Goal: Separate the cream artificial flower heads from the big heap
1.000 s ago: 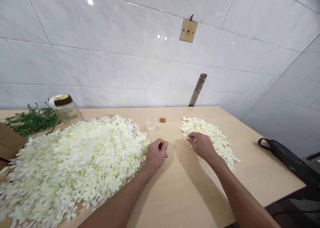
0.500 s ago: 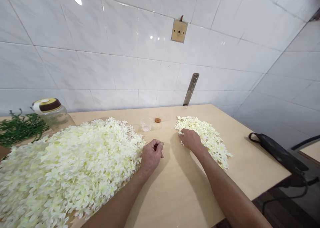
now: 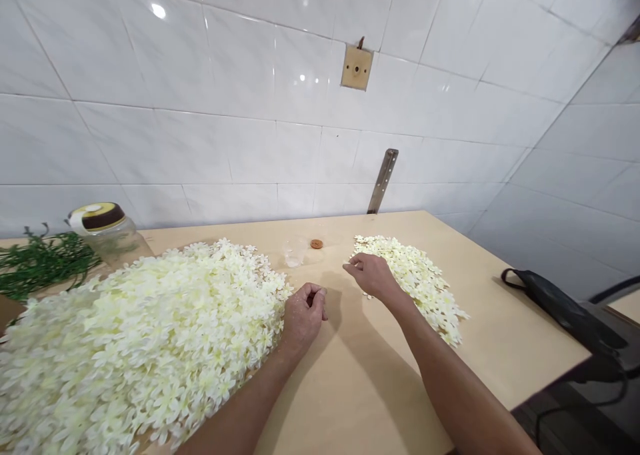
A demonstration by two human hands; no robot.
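A large heap of white-and-yellow artificial flowers (image 3: 165, 328) covers the left of the table. Beside its right edge is my left hand (image 3: 304, 315), fingers curled and thumb pressed to them; what they hold, if anything, is hidden. A smaller, flatter spread of cream flower pieces (image 3: 413, 268) lies to the right. My right hand (image 3: 371, 273) is at its left edge, thumb and fingertips pinched together on something too small to make out. Beyond the hands stand a small clear plastic cup (image 3: 294, 252) and a round orange-brown disc (image 3: 317, 244).
At the back left are a clear jar (image 3: 117, 242) with a brown and yellow lid and green artificial stems (image 3: 43, 262). A black bag or case (image 3: 560, 308) lies off the table's right edge. A metal bracket (image 3: 383, 180) is on the tiled wall behind.
My right hand has drawn back left from the smaller flower spread, its fingertips pinched. My left hand stays curled in nearly the same place. The view has shifted slightly.
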